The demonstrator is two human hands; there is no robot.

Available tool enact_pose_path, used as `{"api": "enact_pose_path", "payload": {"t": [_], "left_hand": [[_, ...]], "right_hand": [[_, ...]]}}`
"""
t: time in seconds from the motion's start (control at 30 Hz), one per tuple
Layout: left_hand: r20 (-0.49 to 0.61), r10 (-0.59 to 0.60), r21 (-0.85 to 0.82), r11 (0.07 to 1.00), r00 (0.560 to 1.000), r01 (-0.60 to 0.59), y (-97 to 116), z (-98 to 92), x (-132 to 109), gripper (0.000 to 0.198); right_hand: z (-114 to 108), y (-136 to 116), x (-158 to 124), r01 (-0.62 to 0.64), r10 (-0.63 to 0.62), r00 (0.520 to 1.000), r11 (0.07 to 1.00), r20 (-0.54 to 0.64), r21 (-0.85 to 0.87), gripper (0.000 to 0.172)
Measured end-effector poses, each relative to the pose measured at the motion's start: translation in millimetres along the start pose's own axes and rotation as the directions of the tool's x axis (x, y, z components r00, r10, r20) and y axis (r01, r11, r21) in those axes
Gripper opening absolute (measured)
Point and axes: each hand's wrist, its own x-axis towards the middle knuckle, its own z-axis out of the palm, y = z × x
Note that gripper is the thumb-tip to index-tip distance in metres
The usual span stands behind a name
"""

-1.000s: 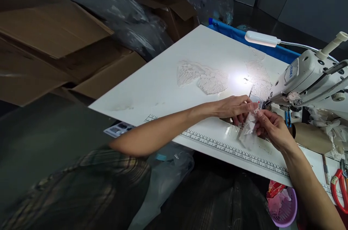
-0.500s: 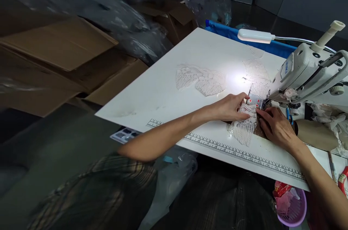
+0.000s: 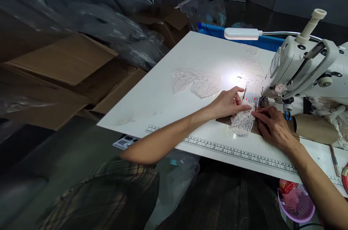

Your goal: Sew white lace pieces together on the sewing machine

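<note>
A white lace piece (image 3: 241, 124) lies in front of the needle plate of a white sewing machine (image 3: 292, 63). My left hand (image 3: 227, 105) holds its left side, thumb on the lace and index finger stretched toward the plate. From the other side, my right hand (image 3: 274, 126) grips the lace's right edge between thumb and fingertips, just below the presser foot (image 3: 261, 102). Behind the foot, more lace (image 3: 251, 68) trails away over the table. Another lace piece (image 3: 203, 83) lies flat to the left. My fingers partly cover the held lace.
A lamp (image 3: 241, 34) lights the white table (image 3: 152, 103), which has a printed ruler (image 3: 231, 152) along its front edge. To the right lie a brown cone (image 3: 315, 128) and a thin tool (image 3: 334, 159). A purple basket (image 3: 299, 213) stands below; cardboard boxes (image 3: 62, 59) stand left.
The held lace has moved slightly forward toward the needle plate, and its lower end has drawn in. Both hands have shifted a little with it. The camera view has turned slightly.
</note>
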Motion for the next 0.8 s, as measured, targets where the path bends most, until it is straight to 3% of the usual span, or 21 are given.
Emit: {"api": "enact_pose_path", "payload": {"t": [0.17, 0.27, 0.37, 0.43, 0.53, 0.6, 0.73, 0.8], "left_hand": [[0.165, 0.093, 0.126, 0.985, 0.982, -0.114, -3.3, -14.8, -9.2, 0.065], [0.118, 0.122, 0.144, 0.980, 0.986, -0.139, -7.4, -15.7, -12.7, 0.056], [-0.026, 0.234, 0.317, 0.924, 0.972, -0.214, -10.0, -13.2, -13.3, 0.048], [-0.001, 0.400, 0.404, 0.838, 0.916, -0.366, -12.0, -11.0, -12.7, 0.036], [0.245, 0.601, 0.295, 0.702, 0.761, -0.649, -15.5, -6.1, -12.0, 0.018], [0.335, 0.652, 0.253, 0.633, 0.680, -0.732, -15.9, -2.4, -13.5, 0.017], [0.360, 0.672, 0.371, 0.534, 0.648, -0.760, -6.3, -0.5, -26.9, 0.036], [0.380, 0.693, 0.315, 0.527, 0.613, -0.790, 1.0, -2.2, -36.9, 0.032]], "right_hand": [[2.3, -3.4, 1.2, -0.019, 0.023, 0.999, 0.994, 0.041, -0.103, 0.038], [3.6, -6.2, 1.9, -0.029, 0.036, 0.999, 0.985, 0.040, -0.171, 0.039], [6.2, -6.9, 1.5, -0.041, 0.045, 0.999, 0.982, 0.016, -0.182, 0.038], [7.9, -6.6, 0.8, -0.045, 0.045, 0.999, 0.982, -0.004, -0.184, 0.037], [9.2, -6.1, -0.4, -0.053, 0.050, 0.999, 0.979, -0.022, -0.199, 0.039], [9.5, -6.3, -1.1, -0.066, 0.064, 0.998, 0.977, -0.016, -0.202, 0.039], [10.0, -7.5, -2.3, -0.081, 0.081, 0.997, 0.976, -0.008, -0.203, 0.040], [10.4, -7.8, -3.0, -0.080, 0.079, 0.997, 0.975, -0.017, -0.205, 0.041]]}}
